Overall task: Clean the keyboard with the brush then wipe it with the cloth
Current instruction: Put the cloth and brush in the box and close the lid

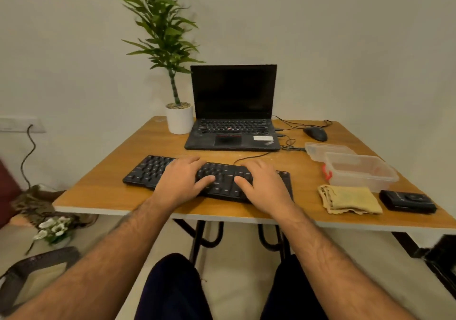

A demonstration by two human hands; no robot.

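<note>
A black keyboard (145, 171) lies across the near middle of the wooden table (98, 191). My left hand (180, 183) rests flat on its left-centre keys, fingers relaxed. My right hand (264, 186) rests the same way on its right half and covers that end. Neither hand holds anything. A folded tan cloth (350, 200) lies on the table to the right of the keyboard. I cannot make out a brush; a clear plastic box (360, 171) with a red item (327, 172) at its left side stands behind the cloth.
An open black laptop (233, 112) stands behind the keyboard, with a white potted plant (179, 119) to its left. A mouse (315, 133) and cables lie at the back right. A flat black device (407, 201) sits by the table's right front edge. A box lid (328, 149) lies nearby.
</note>
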